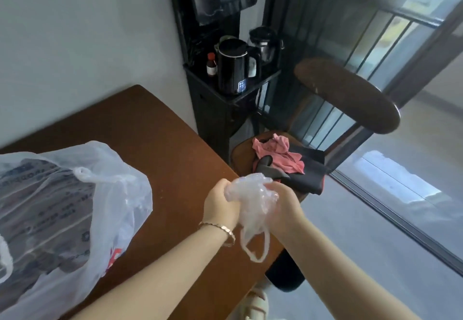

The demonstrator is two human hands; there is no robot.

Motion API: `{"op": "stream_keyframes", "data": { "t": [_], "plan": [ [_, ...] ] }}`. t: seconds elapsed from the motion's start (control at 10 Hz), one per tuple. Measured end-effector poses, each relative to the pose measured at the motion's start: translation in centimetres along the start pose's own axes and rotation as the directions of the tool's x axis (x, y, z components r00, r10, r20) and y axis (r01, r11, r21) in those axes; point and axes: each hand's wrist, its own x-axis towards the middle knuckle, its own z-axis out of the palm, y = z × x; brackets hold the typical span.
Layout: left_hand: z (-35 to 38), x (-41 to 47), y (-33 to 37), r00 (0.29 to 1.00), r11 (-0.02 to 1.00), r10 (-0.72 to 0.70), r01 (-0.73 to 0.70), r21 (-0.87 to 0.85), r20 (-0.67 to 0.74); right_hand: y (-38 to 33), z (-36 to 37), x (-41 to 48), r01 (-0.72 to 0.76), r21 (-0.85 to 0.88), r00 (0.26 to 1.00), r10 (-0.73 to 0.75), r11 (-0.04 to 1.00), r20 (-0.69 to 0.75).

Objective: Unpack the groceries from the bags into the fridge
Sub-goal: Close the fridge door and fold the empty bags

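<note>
tightly, fingers round crumpled bag

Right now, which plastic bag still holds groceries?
The large white plastic bag on the brown wooden table, bulging with packs; the small clear bag is crumpled between left hand and right hand.

The small bag, over the table's right edge, is thin clear plastic film, crumpled and faintly shiny. The big bag at the table's left edge is translucent white plastic, creased, with glossy highlights. The table is brown wood with a smooth, matt top. The bracelet is bright polished metal. The kettle is black and glossy; the pot beside it has clear glass walls. The chair is dark wood, its back rail scuffed and dull. On its seat lie soft pink cloth and matt black cloth. The floor is pale and glossy. The wall is matt white.
</note>
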Motion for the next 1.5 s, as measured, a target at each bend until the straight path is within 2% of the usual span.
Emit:
{"op": "stream_keyframes", "data": {
  "t": [0.1,0.2,0.3,0.4,0.5,0.6,0.7,0.8,1.0,1.1,1.2,1.3,1.4,1.5],
  "plan": [
    [3.9,1.2,1.0,0.932,0.897,-0.350,0.305,-0.321,-0.092,-0.2,-1.9,-0.9,-0.034,-0.307,0.900,-0.105,0.951,-0.423],
    [7.1,1.7,2.7,0.863,0.707,-0.492,0.473,-0.525,0.115,0.2,-3.7,-1.9,-0.007,-0.611,0.905,-0.255,0.792,-0.340],
    [10.0,1.1,3.2,0.900,0.751,-0.372,0.437,-0.495,0.229,-0.1,-7.0,-2.2,0.017,-0.690,0.836,-0.389,0.724,-0.387],
    [12.4,-0.9,3.5,0.871,0.818,-0.253,0.425,-0.387,0.421,-0.8,-9.5,-2.1,0.013,-0.714,0.720,-0.502,0.700,-0.479],
    [14.8,-0.8,2.4,0.837,0.981,-0.195,0.169,0.097,0.512,-1.3,-13.9,-1.8,-0.076,-0.734,0.667,-0.513,0.674,-0.540],
    [16.0,0.8,1.3,0.866,0.909,-0.171,-0.046,0.415,0.470,-0.6,-19.1,-1.6,-0.242,-0.730,0.616,-0.480,0.639,-0.624],
    [16.2,2.5,1.3,0.935,0.904,-0.091,-0.067,0.423,0.344,2.0,-24.9,-0.9,-0.492,-0.669,0.606,-0.333,0.556,-0.722],
    [16.4,3.8,1.0,0.951,0.885,-0.046,-0.103,0.454,0.305,4.8,-29.0,0.1,-0.648,-0.604,0.621,-0.136,0.464,-0.772],
    [16.5,5.5,-0.5,0.961,0.874,-0.027,-0.110,0.473,0.274,8.1,-33.0,2.1,-0.748,-0.611,0.636,0.013,0.259,-0.772],
    [16.3,5.9,-1.5,0.966,0.879,-0.044,-0.084,0.470,0.255,8.6,-33.2,2.7,-0.774,-0.582,0.621,0.124,0.248,-0.774],
    [16.0,6.2,-2.2,0.969,0.875,-0.071,-0.054,0.480,0.238,8.3,-33.0,2.9,-0.775,-0.589,0.626,0.152,0.228,-0.765],
    [15.7,6.2,-2.4,0.966,0.879,-0.085,-0.042,0.476,0.243,7.8,-32.7,3.0,-0.774,-0.581,0.628,0.182,0.252,-0.757],
    [15.5,6.0,-2.3,0.961,0.890,-0.096,-0.033,0.455,0.258,6.8,-31.7,2.8,-0.774,-0.598,0.632,0.184,0.211,-0.753],
    [15.0,5.7,-2.0,0.960,0.896,-0.095,-0.034,0.442,0.265,4.8,-29.7,3.0,-0.743,-0.648,0.669,0.138,0.170,-0.730]
  ]
}}
